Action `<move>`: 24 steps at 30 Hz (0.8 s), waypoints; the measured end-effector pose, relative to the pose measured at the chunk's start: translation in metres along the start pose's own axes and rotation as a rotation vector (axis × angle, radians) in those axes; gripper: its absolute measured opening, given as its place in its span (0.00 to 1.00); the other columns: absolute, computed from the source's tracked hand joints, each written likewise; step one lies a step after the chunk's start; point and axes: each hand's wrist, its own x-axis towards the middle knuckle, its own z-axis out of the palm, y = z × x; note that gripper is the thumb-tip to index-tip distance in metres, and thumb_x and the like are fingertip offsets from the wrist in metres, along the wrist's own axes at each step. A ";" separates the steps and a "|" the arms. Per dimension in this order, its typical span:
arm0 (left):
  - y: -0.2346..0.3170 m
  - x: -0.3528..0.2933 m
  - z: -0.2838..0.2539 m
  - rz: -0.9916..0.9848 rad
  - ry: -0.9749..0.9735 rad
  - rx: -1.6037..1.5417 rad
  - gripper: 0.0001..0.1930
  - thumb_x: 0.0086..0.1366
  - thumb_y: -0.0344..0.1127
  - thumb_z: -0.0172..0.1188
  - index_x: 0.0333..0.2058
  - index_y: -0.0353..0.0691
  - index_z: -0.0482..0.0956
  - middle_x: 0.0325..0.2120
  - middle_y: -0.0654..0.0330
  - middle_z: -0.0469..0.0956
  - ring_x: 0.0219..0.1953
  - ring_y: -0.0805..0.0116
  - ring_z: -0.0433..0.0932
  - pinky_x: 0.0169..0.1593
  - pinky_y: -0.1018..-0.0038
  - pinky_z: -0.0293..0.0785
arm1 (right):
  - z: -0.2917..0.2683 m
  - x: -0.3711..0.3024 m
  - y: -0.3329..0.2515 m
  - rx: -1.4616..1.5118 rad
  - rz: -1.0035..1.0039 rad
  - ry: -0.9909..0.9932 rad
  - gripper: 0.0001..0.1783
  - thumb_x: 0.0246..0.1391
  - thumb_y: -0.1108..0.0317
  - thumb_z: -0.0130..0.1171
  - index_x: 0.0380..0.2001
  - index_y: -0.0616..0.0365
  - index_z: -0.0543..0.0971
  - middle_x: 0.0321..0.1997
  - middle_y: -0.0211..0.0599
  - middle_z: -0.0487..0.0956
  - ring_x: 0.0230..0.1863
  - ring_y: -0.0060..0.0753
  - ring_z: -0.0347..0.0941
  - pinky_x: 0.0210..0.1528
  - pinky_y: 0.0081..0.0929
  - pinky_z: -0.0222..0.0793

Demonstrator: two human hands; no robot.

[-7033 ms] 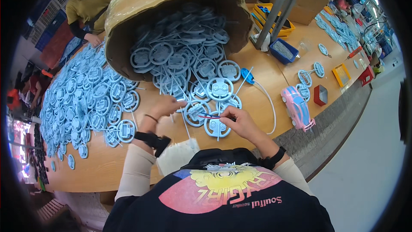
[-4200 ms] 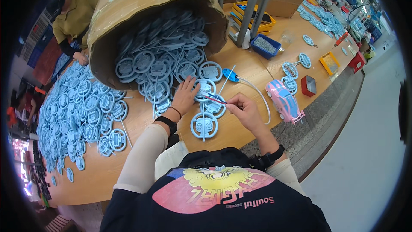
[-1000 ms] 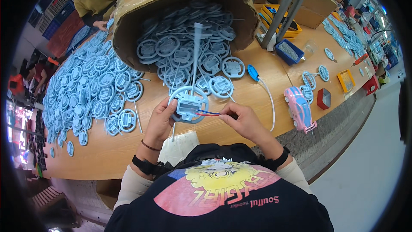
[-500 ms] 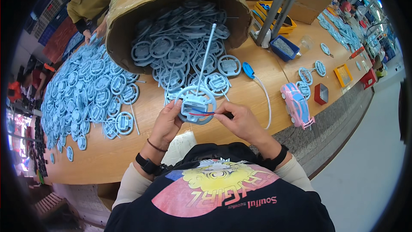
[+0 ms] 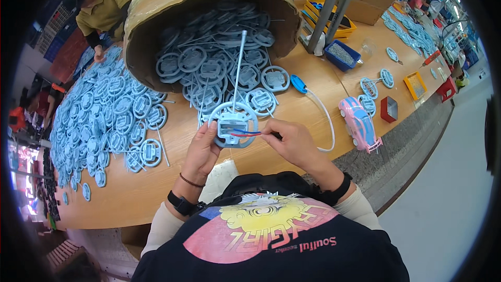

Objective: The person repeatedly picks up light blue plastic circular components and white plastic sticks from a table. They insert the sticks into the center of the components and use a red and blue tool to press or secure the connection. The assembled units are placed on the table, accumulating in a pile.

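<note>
A light blue toy steering wheel [image 5: 233,117] is held up over the table in front of me, its open back facing me. My left hand [image 5: 205,146] grips its left rim between thumb and fingers. From the wheel's top a long pale rod [image 5: 240,68] points away from me. Red and blue wires [image 5: 249,133] run from the wheel's hollow middle to the right. Their ends are pinched between the thumb and fingertips of my right hand [image 5: 288,140], with a small dark thing partly hidden in that grip.
Ahead, a tipped cardboard box [image 5: 136,47] spills similar wheels; a large pile [image 5: 104,120] lies left, by a co-worker's hand [image 5: 99,53]. To the right are a white cable [image 5: 330,120], a pink toy car [image 5: 360,124], a blue bin of small parts [image 5: 342,55] and yellow trays [image 5: 416,84].
The rod has swung slightly leftward with the wheel. The wires look straighter between the wheel and my right hand. A co-worker at the far left has shifted a hand on the pile.
</note>
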 end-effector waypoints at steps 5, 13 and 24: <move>-0.002 -0.002 0.003 0.006 0.015 -0.012 0.14 0.65 0.38 0.47 0.47 0.39 0.69 0.41 0.63 0.74 0.43 0.73 0.73 0.48 0.72 0.71 | 0.005 0.001 0.002 0.025 -0.012 -0.007 0.05 0.46 0.67 0.56 0.25 0.56 0.74 0.21 0.41 0.75 0.24 0.44 0.73 0.26 0.33 0.65; -0.004 -0.001 -0.008 -0.055 0.018 0.015 0.14 0.65 0.39 0.48 0.46 0.39 0.70 0.40 0.64 0.75 0.41 0.74 0.74 0.47 0.73 0.72 | 0.006 -0.001 0.000 0.103 0.009 -0.025 0.05 0.48 0.71 0.57 0.27 0.61 0.75 0.20 0.36 0.75 0.21 0.27 0.71 0.25 0.22 0.65; -0.010 -0.007 -0.013 -0.248 -0.109 -0.103 0.24 0.66 0.49 0.41 0.53 0.38 0.61 0.50 0.52 0.68 0.51 0.59 0.69 0.56 0.60 0.65 | 0.013 0.000 0.016 0.199 -0.022 -0.143 0.06 0.46 0.68 0.57 0.25 0.58 0.72 0.22 0.40 0.76 0.26 0.42 0.73 0.28 0.32 0.66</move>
